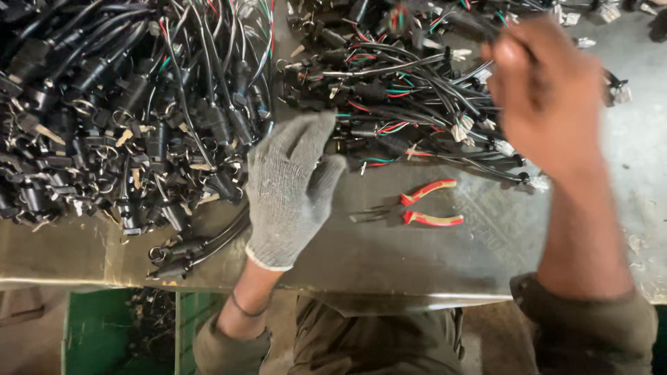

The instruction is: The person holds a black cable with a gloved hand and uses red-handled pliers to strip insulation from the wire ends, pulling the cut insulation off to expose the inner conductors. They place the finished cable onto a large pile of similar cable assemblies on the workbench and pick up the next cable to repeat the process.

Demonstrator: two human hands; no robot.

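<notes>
- The left hand (292, 191), in a grey knit glove, is laid flat near the middle of the bench (417, 257), fingers spread and loose, nothing gripped.
- Its fingertips are set at the gap between the two heaps of wire parts, touching or just beside the cables there; which cannot be told.
- The right hand (549, 94), bare and blurred, is held over the smaller heap of cable sets (403, 90) toward the far right of the bench.
- Its fingers are curled around dark cables; the exact grip is hidden by blur, so it cannot be told whether it is closed on them.
- A large pile of black plugs and wires (118, 111) is spread over the far left corner.
- Pliers (417, 208) with red and yellow handles are lying on the bare bench, between the two hands, near the front edge.
- A green bin (97, 333) is seen below the front left edge.
</notes>
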